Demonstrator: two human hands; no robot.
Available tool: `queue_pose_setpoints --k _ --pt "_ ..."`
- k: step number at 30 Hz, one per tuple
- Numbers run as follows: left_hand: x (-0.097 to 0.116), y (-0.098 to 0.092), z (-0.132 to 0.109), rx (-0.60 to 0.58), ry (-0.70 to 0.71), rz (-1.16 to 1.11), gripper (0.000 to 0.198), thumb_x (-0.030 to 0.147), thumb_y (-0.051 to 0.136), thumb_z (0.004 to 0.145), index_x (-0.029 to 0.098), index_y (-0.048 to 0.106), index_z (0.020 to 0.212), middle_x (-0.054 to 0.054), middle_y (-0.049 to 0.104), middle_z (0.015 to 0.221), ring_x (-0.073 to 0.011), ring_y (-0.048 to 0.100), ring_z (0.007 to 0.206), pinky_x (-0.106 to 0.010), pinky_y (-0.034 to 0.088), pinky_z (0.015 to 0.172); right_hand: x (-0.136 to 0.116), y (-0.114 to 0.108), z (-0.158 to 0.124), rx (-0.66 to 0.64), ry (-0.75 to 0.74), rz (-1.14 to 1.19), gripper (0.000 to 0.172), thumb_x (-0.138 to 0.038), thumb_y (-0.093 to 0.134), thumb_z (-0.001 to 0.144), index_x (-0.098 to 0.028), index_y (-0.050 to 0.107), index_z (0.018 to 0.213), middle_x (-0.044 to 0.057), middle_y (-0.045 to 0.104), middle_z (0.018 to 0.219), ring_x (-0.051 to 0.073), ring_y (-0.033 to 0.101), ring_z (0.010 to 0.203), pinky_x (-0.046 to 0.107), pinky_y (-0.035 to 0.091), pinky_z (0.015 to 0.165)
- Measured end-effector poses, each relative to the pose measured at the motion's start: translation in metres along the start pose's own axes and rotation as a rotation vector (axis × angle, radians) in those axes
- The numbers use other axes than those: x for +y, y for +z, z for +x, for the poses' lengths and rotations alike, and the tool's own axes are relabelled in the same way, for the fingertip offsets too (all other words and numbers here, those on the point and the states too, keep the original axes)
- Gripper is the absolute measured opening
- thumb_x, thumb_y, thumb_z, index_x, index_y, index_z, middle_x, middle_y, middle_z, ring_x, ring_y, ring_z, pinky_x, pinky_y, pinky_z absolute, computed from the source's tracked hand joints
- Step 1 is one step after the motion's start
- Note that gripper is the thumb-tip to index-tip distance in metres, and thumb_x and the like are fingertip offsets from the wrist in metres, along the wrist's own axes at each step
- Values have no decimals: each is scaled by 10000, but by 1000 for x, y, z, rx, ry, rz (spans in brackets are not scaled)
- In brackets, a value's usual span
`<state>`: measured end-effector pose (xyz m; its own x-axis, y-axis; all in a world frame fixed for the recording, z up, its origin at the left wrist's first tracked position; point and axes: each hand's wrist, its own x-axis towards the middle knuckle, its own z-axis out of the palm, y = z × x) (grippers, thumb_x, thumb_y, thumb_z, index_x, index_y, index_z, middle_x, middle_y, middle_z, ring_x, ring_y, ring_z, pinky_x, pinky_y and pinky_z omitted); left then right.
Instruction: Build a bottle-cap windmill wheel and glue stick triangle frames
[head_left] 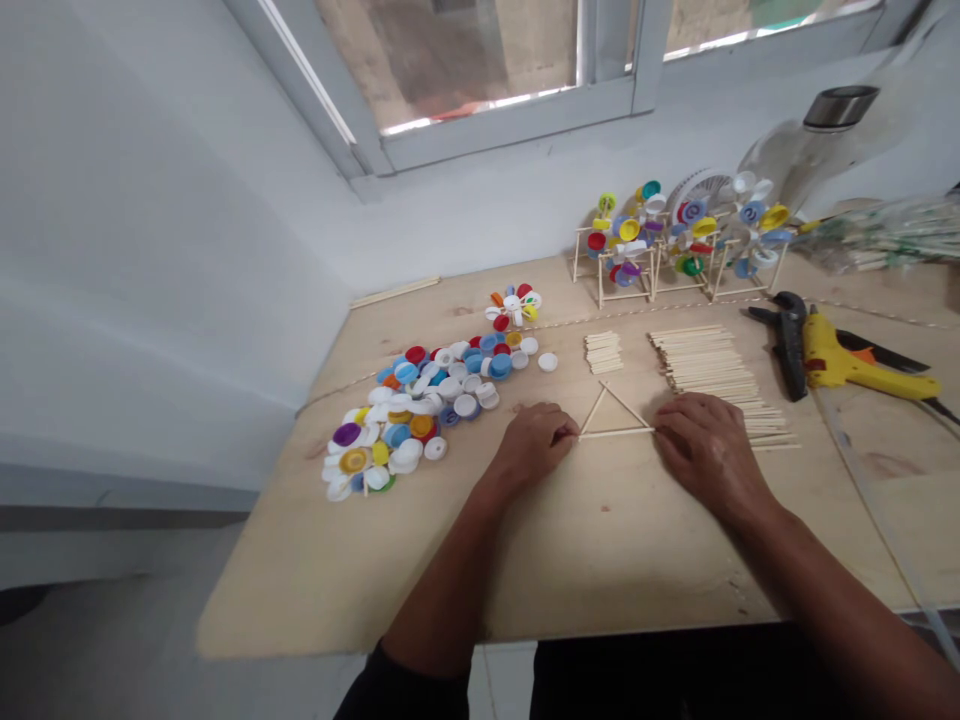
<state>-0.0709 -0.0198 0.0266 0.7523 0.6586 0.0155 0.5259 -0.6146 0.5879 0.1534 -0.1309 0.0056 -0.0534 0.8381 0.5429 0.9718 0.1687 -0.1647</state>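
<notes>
A triangle of thin wooden sticks (616, 434) lies flat on the wooden table, its point facing the window. My left hand (536, 440) pinches its left corner between thumb and fingers. At the right corner, my right hand (705, 440) is closed the same way, and its fingertips partly cover the joint. Just beyond the triangle is a small bundle of short sticks (604, 352). A larger pile of longer sticks (709, 365) lies beyond my right hand and is partly hidden by it. Many coloured bottle caps (450, 388) are heaped to the left of my left hand.
A yellow glue gun (862, 362) and a black clamp-like tool (787, 340) lie at the right. Several stick-framed pinwheels with caps (622, 245) stand along the wall. One loose cap wheel (514, 306) lies behind the heap. A clear bottle (787, 165) stands at the back right.
</notes>
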Motion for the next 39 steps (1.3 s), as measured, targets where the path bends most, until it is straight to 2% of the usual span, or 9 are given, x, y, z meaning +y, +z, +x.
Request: queue_pose_setpoints --k 39 --pt "-1 0 0 3 -19 -23 85 138 552 720 188 622 717 -12 634 746 -163 559 776 -287 395 721 2 0 0 -7 8 -3 110 -172 568 785 -207 664 826 34 688 920 225 556 965 363 343 833"
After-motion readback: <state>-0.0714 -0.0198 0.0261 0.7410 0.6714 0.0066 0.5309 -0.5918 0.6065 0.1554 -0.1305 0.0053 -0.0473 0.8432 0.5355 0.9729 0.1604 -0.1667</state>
